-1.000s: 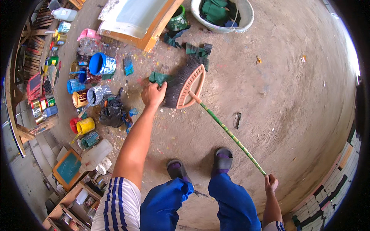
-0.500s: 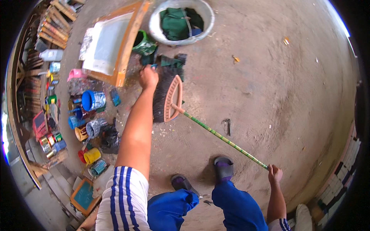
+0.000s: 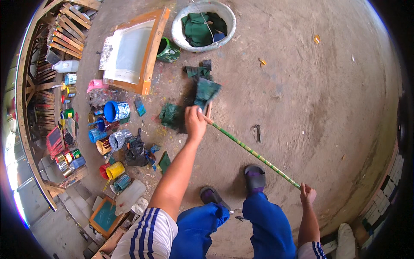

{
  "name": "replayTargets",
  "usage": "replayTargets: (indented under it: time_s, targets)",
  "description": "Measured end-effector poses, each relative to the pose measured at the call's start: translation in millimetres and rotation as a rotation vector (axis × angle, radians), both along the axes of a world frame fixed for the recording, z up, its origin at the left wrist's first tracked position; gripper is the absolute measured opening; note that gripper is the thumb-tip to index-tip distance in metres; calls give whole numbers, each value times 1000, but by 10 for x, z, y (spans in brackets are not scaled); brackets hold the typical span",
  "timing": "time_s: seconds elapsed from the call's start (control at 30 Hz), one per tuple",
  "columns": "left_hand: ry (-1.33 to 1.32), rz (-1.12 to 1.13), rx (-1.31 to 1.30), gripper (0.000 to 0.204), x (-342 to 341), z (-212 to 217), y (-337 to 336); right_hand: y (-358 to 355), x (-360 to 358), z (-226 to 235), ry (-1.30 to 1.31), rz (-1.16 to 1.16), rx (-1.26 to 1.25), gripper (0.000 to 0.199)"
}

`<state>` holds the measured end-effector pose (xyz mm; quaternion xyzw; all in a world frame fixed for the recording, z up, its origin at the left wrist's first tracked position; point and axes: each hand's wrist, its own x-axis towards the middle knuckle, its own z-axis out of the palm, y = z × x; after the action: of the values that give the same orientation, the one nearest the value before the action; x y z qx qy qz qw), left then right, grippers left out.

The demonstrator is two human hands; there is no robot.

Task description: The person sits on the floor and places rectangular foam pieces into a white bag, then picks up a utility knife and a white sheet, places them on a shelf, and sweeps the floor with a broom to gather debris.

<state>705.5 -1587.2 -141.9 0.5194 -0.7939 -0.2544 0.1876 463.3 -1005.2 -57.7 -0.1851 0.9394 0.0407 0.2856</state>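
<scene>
My right hand point(image 3: 308, 194) is closed round the end of a broom's green-and-yellow patterned handle point(image 3: 254, 158), which slants up to the left. The broom head lies mostly hidden behind my left hand point(image 3: 196, 122) and a dark green cloth point(image 3: 208, 90). That cloth, slightly blurred, is pinched in my left hand just above the broom head. Beyond it another dark green cloth scrap point(image 3: 197, 72) lies on the floor, and a further green scrap point(image 3: 170, 114) is left of my hand.
A pale tub point(image 3: 233, 26) of green cloth stands at the far side, beside a green bucket point(image 3: 169, 52). A wood-framed screen point(image 3: 146, 73) leans nearby. Paint pots, including a blue one point(image 3: 116, 111), and a black plastic bag point(image 3: 136, 152) crowd the left. My sandalled feet are below.
My left hand has moved right and nearer me, over the broom head, and the dark green cloth now shows raised in it. My right hand stays on the handle's end.
</scene>
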Motion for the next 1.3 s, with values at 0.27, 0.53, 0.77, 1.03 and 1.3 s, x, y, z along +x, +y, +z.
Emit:
replayTargets:
  time_s: [0.27, 0.53, 0.77, 1.03, 1.3]
  targets:
    - [15, -125, 156, 15, 230, 733, 678, 39, 283, 1113, -96, 79, 52, 55]
    - [-125, -252, 220, 61, -5, 1901, 1141, -854, 754, 2186, -42, 258, -92, 43]
    - [-105, -151, 420, 45, 500, 2940, 2295, -1920, 1301, 2708, -197, 265, -157, 26]
    - [-184, -64, 557, 38, 1230, 3908, 3128, -1801, 1341, 3869, -184, 334, 60, 37]
    - [-86, 45, 555, 32, 1964, 4355, 3797, -694, 1568, 5093, -118, 493, 118, 35]
